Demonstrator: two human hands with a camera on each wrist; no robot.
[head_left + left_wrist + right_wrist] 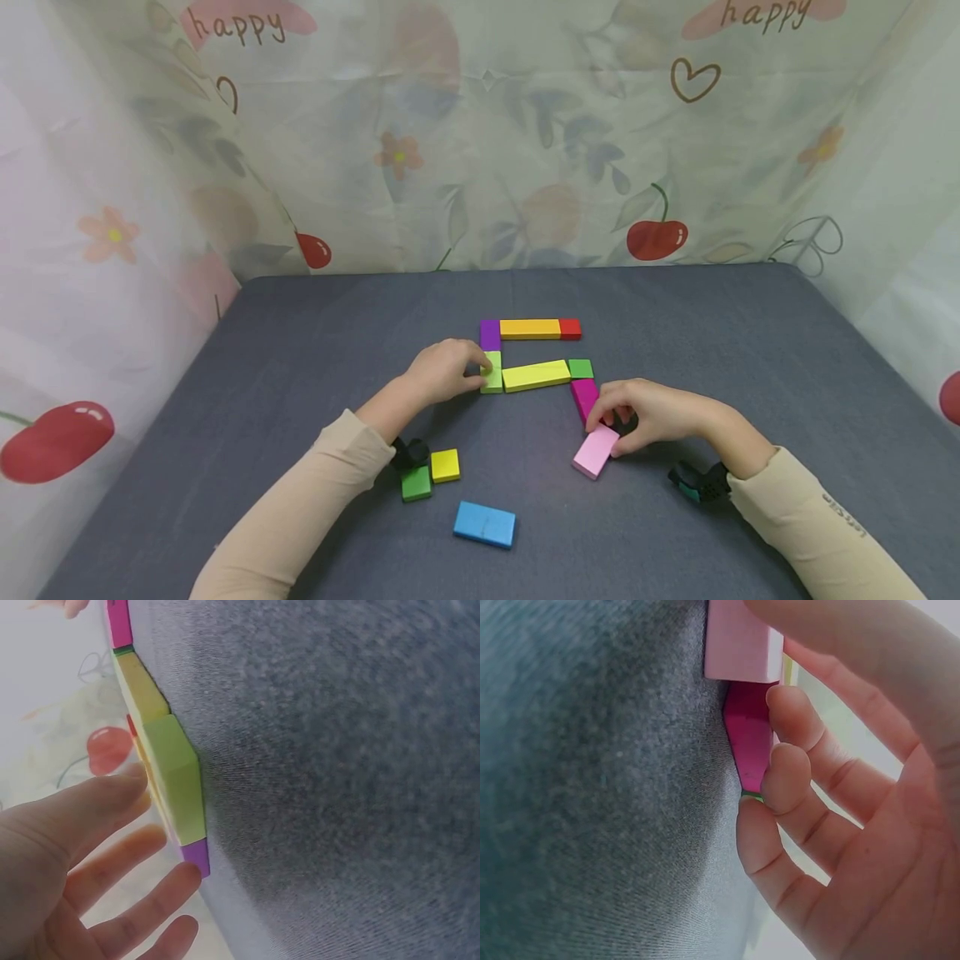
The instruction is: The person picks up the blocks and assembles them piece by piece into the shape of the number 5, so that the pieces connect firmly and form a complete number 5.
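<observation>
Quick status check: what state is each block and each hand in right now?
Light pink rectangular block: flat, right hand's fingers on it, touching the magenta block.
Lime green block: in the row, left hand touching it.
Long yellow block: flat, in the row.
Blue rectangular block: loose, untouched.
Small yellow cube and green cube: loose, side by side.

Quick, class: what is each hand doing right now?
Left hand: open, fingertips resting on the lime block.
Right hand: fingers curled round the pink block.
</observation>
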